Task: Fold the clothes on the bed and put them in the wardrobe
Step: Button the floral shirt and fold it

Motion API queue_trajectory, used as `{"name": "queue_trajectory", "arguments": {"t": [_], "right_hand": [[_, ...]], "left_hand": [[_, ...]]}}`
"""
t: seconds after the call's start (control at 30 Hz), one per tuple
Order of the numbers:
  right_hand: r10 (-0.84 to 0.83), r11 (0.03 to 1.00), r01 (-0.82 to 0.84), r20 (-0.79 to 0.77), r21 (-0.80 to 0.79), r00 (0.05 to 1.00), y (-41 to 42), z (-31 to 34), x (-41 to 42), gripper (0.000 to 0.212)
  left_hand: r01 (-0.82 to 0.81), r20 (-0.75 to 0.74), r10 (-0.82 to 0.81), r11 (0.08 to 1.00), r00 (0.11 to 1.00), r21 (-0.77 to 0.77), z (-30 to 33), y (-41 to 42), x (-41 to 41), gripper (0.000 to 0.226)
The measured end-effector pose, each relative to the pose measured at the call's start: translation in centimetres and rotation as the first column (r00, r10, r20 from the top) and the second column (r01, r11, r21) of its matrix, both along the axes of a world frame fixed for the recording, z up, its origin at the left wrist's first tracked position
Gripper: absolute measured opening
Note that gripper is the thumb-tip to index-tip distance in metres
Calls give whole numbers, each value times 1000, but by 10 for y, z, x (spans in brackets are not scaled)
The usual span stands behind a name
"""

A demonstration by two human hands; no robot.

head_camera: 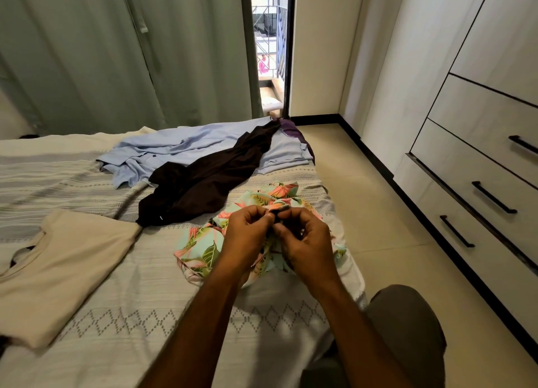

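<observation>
Green curtains (pixel 116 52) hang along the far wall, parted at a narrow glass door (pixel 270 46) that looks out on a railing. From the head view we look down on our bed (pixel 122 309), covered in a pale spread with grey stripes and a diamond pattern. Along the right runs the wardrobe (pixel 471 102), white with dark bar handles on its drawers (pixel 492 197), and a tiled floor (pixel 364 213) lies between it and the bed.

Our hands meet over a floral garment (pixel 201 245), mint green with pink and leaf prints, bunched at the near right edge of the bed. Our left hand (pixel 249 236) and right hand (pixel 305 242) are both closed, fingertips pinching a small fold of the floral cloth between them, nearly touching each other.

Beyond it, a dark brown garment (pixel 209 180) stretches diagonally toward the far corner, lying over a light blue shirt (pixel 180 146) that is spread loosely. Just right of the brown one sits a folded pale blue piece (pixel 283 151), with purple cloth (pixel 291 128) at its far edge. On the near left, a beige top (pixel 67 268) lies flat, well apart from the floral garment. Our knee (pixel 404 329), in grey cloth, shows at the lower right beside the bed.
</observation>
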State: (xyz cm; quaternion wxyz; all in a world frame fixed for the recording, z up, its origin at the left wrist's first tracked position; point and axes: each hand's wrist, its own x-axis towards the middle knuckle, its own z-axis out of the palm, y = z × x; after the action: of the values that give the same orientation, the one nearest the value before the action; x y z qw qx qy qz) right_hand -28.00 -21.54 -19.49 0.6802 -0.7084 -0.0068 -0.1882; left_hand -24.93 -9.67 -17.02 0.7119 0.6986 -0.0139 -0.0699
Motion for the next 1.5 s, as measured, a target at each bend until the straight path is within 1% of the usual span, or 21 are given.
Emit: {"name": "queue_trajectory", "arguments": {"t": [0.1, 0.2, 0.27, 0.33, 0.4, 0.47, 0.53, 0.57, 0.6, 0.63, 0.7, 0.77, 0.8, 0.87, 0.97, 1.07, 1.17, 1.23, 1.37, 1.43, 1.5], "right_hand": [[29, 998, -25, -79, 61, 996, -5, -4, 1, 17], [54, 992, -35, -152, 125, 987, -9, -9, 2, 17], [97, 981, -65, -178, 181, 979, -11, -10, 2, 16], [144, 961, -100, -157, 258, 977, -14, -7, 2, 15], [103, 952, -65, -115, 300, 988, -16, -5, 4, 12], [-47, 964, 69, -91, 257, 995, -13, -4, 6, 12], [-229, 962, 236, -64, 139, 971, -8, -8, 13, 14], [-273, 957, 275, -35, 97, 961, -6, -10, 16, 10], [-279, 958, 278, 3, 68, 960, -5, -11, 16, 10], [-258, 966, 256, 43, 49, 965, -6, -9, 20, 18], [-212, 977, 213, 55, -2, 976, -8, -12, 21, 35], [-236, 971, 238, 59, -38, 970, -13, -9, 23, 34], [-265, 962, 268, 53, -55, 963, -14, -6, 24, 29], [-295, 954, 296, 35, -55, 955, -19, 3, 32, 17], [-267, 963, 268, -32, 30, 963, -28, 22, 43, 10], [-159, 984, 166, -111, 60, 981, -35, 37, 49, 15], [-156, 981, 144, -82, -130, 984, -47, 43, 56, 11], [-168, 948, 142, -68, -284, 983, -59, 52, 62, 8], [-187, 844, 129, -61, -521, 980, -87, 79, 77, 17], [-210, 793, 144, -44, -591, 977, -100, 93, 86, 19], [-202, 786, 139, -39, -602, 979, -112, 107, 92, 20]], "left_hand": [[8, -46, -6, 999, 999, 48, -2, -1, -3, 19], [60, -25, -57, 984, 998, 170, -5, -6, -2, 23], [55, -14, -54, 972, 998, 227, -7, -10, -1, 22], [0, 40, -9, 977, 999, 212, -9, -12, -2, 21], [-32, 75, 20, 987, 997, 155, -14, -12, -3, 24], [-8, 51, 5, 998, 999, 60, -17, -15, -4, 23], [16, 46, -16, 1000, 999, -6, -18, -20, -3, 16], [8, 56, -6, 999, 998, -32, -15, -22, -2, 16], [-14, 59, 18, 997, 998, -74, -12, -24, 0, 17], [-32, 66, 40, 992, 997, -126, -3, -26, 6, 18], [-21, 81, 36, 983, 996, -182, 5, -25, 13, 26], [47, 182, -22, 990, 983, -132, 12, -22, 24, 29], [73, 225, -53, 994, 973, -79, 12, -20, 28, 28], [59, 272, -60, 998, 960, 11, 11, -16, 37, 23], [67, 254, -83, 995, 964, 70, 8, -14, 42, 12], [150, 214, -171, 983, 962, 109, 2, -17, 41, 9], [272, 196, -307, 944, 931, 185, -7, -14, 40, 10], [314, 212, -370, 914, 905, 255, -10, -7, 44, 3], [251, 264, -337, 917, 904, 311, 12, 11, 69, 22], [259, 237, -321, 931, 917, 259, 34, 24, 85, 20], [373, 110, -386, 920, 916, 117, 53, 38, 100, 27]]}}
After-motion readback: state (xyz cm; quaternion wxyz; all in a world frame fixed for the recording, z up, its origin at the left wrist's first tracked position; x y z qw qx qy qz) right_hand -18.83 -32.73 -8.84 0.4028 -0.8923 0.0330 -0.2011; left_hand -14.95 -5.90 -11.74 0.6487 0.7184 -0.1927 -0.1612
